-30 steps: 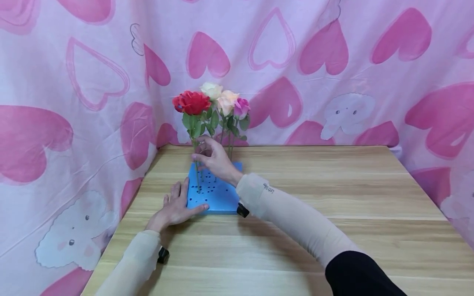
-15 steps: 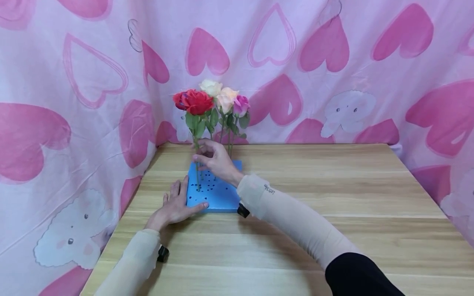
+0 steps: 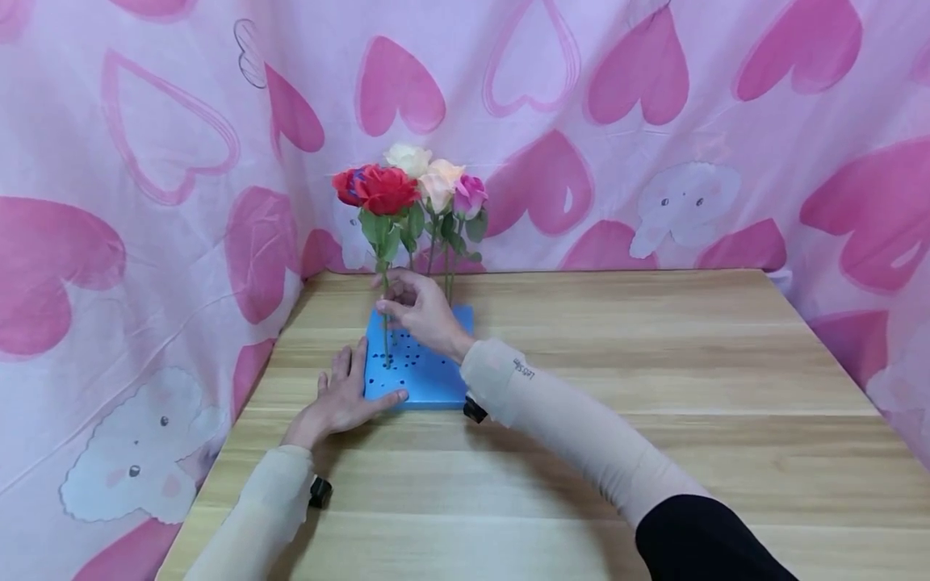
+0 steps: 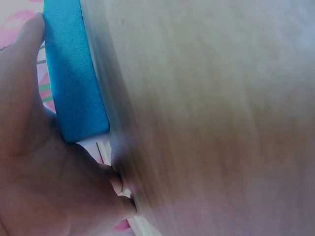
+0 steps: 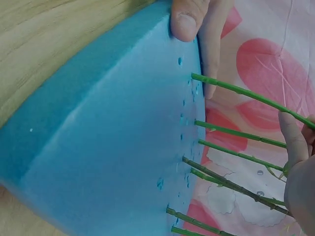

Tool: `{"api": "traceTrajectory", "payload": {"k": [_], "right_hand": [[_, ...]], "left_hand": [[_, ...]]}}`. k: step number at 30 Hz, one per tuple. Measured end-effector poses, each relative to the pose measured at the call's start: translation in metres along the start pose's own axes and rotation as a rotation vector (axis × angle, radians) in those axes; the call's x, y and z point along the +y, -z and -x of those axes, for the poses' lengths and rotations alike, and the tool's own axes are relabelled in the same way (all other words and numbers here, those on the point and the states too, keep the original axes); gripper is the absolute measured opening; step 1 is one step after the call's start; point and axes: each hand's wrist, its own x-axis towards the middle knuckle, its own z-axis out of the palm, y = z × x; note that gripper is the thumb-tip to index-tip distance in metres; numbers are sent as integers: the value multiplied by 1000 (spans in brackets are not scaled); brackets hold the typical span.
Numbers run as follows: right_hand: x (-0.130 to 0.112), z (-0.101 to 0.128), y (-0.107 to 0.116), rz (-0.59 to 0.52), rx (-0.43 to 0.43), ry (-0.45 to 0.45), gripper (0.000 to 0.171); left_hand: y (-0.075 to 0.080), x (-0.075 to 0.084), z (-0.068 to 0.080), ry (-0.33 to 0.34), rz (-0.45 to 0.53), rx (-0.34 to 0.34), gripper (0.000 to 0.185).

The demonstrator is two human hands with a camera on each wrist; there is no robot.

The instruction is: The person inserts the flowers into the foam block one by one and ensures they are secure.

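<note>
My right hand (image 3: 427, 311) pinches the green stem (image 5: 236, 88) of a red rose (image 3: 391, 190) between thumb and fingers. This rose stands upright, its stem's lower end in a hole of the blue foam block (image 3: 436, 387). My left hand (image 3: 337, 399) rests against the block's front left corner. Its thumb (image 5: 186, 24) lies on the top near the front edge, and its other fingers stretch along the left side. Behind stand a second red rose with some blue (image 3: 349, 186), a white rose (image 3: 408, 160), a peach rose (image 3: 440, 186) and a purple-pink rose (image 3: 470, 196).
Many small holes dot the block's top. It sits on a wooden table (image 3: 617, 347), toward the back left. A pink curtain (image 3: 508, 48) with hearts hangs behind and along both sides. Several stems (image 5: 236, 184) stand close together in the right wrist view.
The held red rose's head has shifted slightly right, showing more of the red-and-blue one behind it. The head view has tilted a little. Both hands keep their places on block and stem.
</note>
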Motion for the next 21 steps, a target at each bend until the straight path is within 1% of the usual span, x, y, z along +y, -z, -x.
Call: {"api": "traceTrajectory", "payload": {"k": [4,7,9,11,14,16,18,21], "right_hand": [[1,0,-2,39,11,0,27],[4,2,-3,62,11,-11,28],[6,6,-3,63,12,-36,28],[9,9,-3,59,25,-72,27],[13,13,-3,51,80,-109,22],[14,14,-3,54,119,-111,19],[14,15,-1,48,141,-109,18],[14,18,2,19,138,-112,20]], "left_hand": [[2,-1,1,-22,5,7,131],[-1,0,3,-26,12,14,131],[-4,3,6,-21,14,11,131],[-10,1,6,-24,19,13,131],[-11,1,7,-20,18,14,131],[-11,-1,5,-26,20,23,130],[-6,4,7,-18,16,22,130],[-1,7,8,-19,12,27,129]]}}
